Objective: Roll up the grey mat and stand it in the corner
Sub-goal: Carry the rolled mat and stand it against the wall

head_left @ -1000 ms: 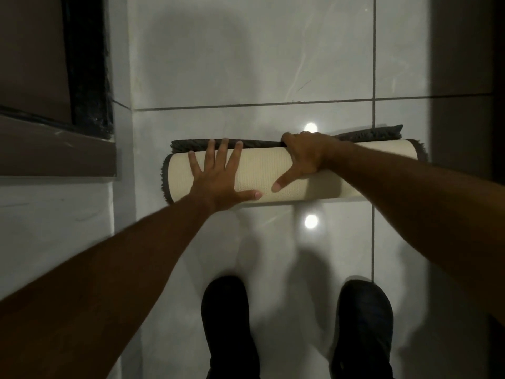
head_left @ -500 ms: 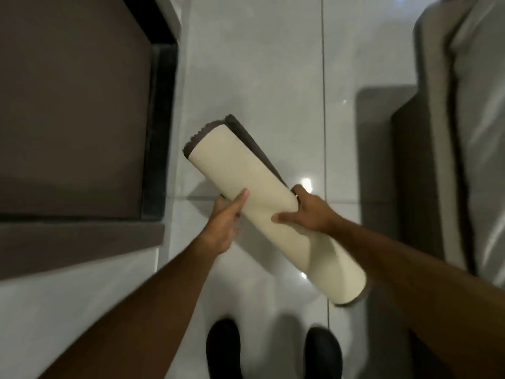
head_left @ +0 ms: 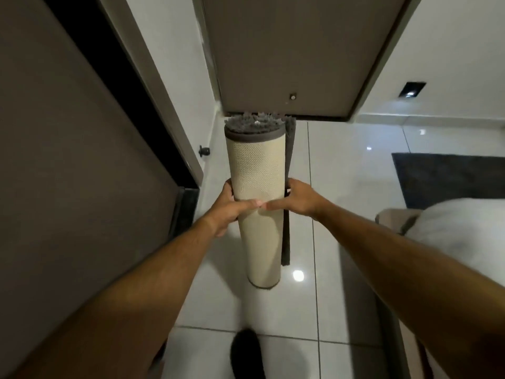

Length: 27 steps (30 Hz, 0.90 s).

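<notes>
Rolled grey pile mat, cream woven backing outward [head_left: 255, 170]: upright, above white tiled floor [head_left: 341, 170]; left hand [head_left: 228, 207] and right hand [head_left: 296, 199] grip mid-roll (no writing legible).

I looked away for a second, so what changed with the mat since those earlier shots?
The rolled mat went from lying on the floor, pressed under both hands, to being lifted at a slant, to upright now. The left hand and right hand now grip it around the middle, thumbs meeting in front. It stayed rolled, its grey edge loose.
</notes>
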Tool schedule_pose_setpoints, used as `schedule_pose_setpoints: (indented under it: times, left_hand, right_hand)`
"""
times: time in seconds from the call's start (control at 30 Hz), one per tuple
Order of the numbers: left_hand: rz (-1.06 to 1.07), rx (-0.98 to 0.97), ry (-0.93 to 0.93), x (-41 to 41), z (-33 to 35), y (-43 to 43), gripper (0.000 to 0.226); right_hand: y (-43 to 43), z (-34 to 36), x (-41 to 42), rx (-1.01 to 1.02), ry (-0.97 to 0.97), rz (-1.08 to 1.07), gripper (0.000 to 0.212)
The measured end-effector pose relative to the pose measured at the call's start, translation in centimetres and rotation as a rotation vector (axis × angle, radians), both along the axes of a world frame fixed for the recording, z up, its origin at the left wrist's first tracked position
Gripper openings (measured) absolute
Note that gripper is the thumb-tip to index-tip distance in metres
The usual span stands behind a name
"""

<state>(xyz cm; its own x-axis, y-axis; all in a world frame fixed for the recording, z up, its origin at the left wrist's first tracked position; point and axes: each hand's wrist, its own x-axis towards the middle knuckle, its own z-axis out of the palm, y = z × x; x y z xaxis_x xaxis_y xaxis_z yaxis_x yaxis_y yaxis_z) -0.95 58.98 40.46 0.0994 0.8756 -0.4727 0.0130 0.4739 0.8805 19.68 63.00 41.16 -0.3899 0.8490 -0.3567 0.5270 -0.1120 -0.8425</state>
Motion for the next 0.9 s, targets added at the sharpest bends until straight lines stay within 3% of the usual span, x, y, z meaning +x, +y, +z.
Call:
schedule_pose_setpoints:
  times: [0.1, 0.2, 0.4, 0.6, 0.73, 0.9]
  left_hand:
    - [-0.035, 0.031, 0.035, -1.3, 1.2, 7.4, 0.096]
    - [-0.063, 0.03, 0.057, -2.3, 1.8, 15.1, 0.098]
    - [0.021, 0.001, 0.008, -2.3, 1.2, 28.1, 0.1]
    - [0.132, 0.141, 0.012, -2.9, -1.4, 41.8, 0.09]
    - [0.194, 0.134, 0.032, -5.2, -3.6, 49.6, 0.095]
    - [0.285, 0.11, 0.008, -9.0, -8.4, 58.2, 0.084]
  right_hand:
    - [7.2, 0.9, -1.7, 0.083, 0.02, -0.038, 0.1]
    - [14.8, 1.0, -2.9, 0.112, -0.012, -0.042, 0.104]
    - [28.5, 0.0, -4.0, 0.195, 0.028, -0.03, 0.08]
    - [42.3, -3.9, -6.0, 0.138, 0.067, -0.042, 0.098]
    - [50.8, -6.2, -9.0, 0.103, 0.069, -0.048, 0.094]
    - [60.6, -9.9, -13.3, 0.097, -0.026, 0.025, 0.083]
